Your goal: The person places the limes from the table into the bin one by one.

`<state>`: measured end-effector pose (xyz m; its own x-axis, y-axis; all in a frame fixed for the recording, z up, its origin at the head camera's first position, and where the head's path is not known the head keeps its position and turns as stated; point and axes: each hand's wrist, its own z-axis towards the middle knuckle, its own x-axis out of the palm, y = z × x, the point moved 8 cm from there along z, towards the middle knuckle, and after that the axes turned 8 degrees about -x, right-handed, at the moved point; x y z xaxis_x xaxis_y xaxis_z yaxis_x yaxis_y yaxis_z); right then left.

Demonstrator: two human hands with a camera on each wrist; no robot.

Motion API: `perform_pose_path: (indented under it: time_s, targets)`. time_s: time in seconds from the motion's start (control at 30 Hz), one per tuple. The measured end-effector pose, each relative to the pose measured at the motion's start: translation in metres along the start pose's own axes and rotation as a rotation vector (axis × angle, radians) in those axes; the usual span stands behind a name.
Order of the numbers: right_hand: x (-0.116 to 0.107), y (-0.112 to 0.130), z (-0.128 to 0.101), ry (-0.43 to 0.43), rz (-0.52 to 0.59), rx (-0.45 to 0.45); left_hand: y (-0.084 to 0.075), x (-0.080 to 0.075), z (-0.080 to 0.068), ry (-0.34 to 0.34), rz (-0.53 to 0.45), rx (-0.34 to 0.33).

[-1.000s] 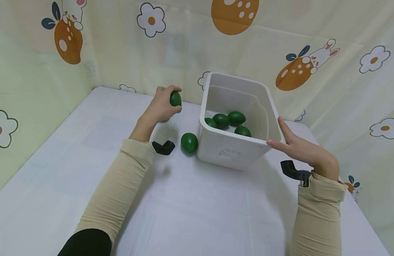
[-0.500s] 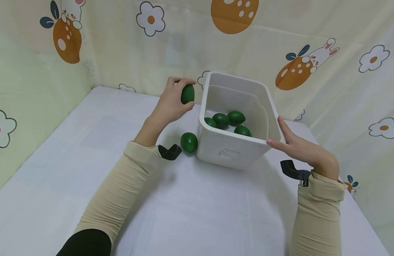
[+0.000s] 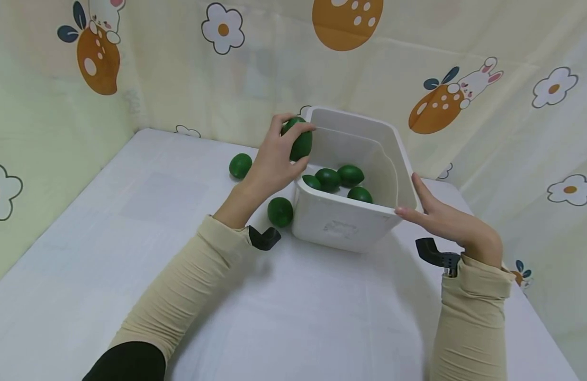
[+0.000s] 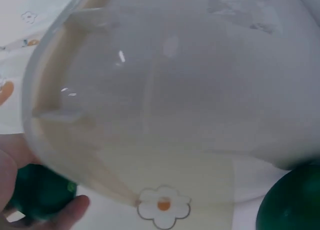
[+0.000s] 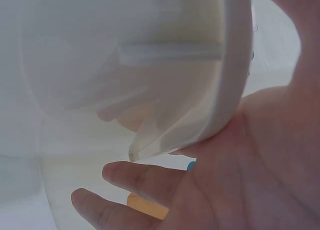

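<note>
My left hand (image 3: 276, 156) grips a green lime (image 3: 301, 142) between thumb and fingers at the upper left rim of a white plastic bin (image 3: 343, 227). In the left wrist view, the held lime (image 4: 42, 192) is just outside the rim. Several limes (image 3: 328, 180) lie inside the bin, which leans slightly. My right hand (image 3: 448, 225) rests against the bin's right rim, thumb at the near corner. In the right wrist view, its fingers (image 5: 140, 180) extend straight along the outside, the palm against the rim.
One lime (image 3: 280, 211) lies on the white-covered table (image 3: 293, 317), right beside the bin's left wall. Another lime (image 3: 240, 165) sits farther back, left of my left wrist. Behind the table hangs a cream curtain (image 3: 269, 79) printed with flowers and rabbits.
My left hand has carried its lime rightward from over the table to the bin's rim, uncovering another lime on the table behind it. The right hand and bin have stayed put.
</note>
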<state>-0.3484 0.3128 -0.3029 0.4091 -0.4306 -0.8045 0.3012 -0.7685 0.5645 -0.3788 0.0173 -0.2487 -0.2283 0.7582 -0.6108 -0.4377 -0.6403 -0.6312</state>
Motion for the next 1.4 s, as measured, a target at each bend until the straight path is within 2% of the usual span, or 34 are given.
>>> perform_pose_path:
  time_s: [0.27, 0.5, 0.63, 0.8, 1.03, 1.4]
  targets:
    - [0.000, 0.000, -0.001, -0.009, 0.001, 0.005, -0.015, 0.003, -0.006, -0.105, -0.054, 0.162]
    - [0.000, 0.000, 0.000, -0.001, 0.002, 0.004, -0.030, 0.009, -0.012, -0.110, -0.029, 0.344]
    - [0.000, 0.000, 0.001, -0.002, 0.003, 0.003, -0.039, 0.013, -0.017, -0.099, -0.032, 0.423]
    - [0.000, 0.000, 0.001, -0.002, 0.001, 0.006, -0.049, 0.020, -0.023, -0.087, 0.031, 0.503]
    - [0.000, -0.003, 0.004, -0.009, 0.000, 0.006, -0.056, 0.022, -0.027, -0.105, 0.098, 0.528]
    - [0.000, -0.004, 0.002, -0.009, 0.001, 0.009, -0.051, 0.027, -0.025, -0.052, 0.109, 0.430]
